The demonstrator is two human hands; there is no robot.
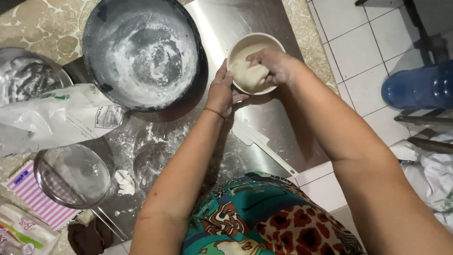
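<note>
I see the right hand (273, 63) with its fingers curled down and closed on a soft, pale lump of white dough (251, 75). The dough sits inside a small round cream-coloured bowl (236, 49), pressed against the near wall of it. The left hand (222, 89) has its fingers and thumb spread around the outer left wall of the same bowl, clamped on it; a thin gold bracelet (214, 112) circles that wrist.

I note that the bowl rests on a flat, shiny stainless-steel sheet (264, 127) dusted with flour. Just to the left of the bowl stands a large round dark metal pan (141, 52), its inside coated with white flour. Further left, a white plastic flour bag (56, 115) lies on its side, touching the pan's near rim. Below the bag I see a round wire-mesh sieve (73, 174) with a metal rim, and a crumpled white scrap (125, 182) just beside it. A pink-striped cloth (35, 198) lies under the sieve's left edge. On the tiled floor to the right stands a blue plastic water bottle (417, 87).
</note>
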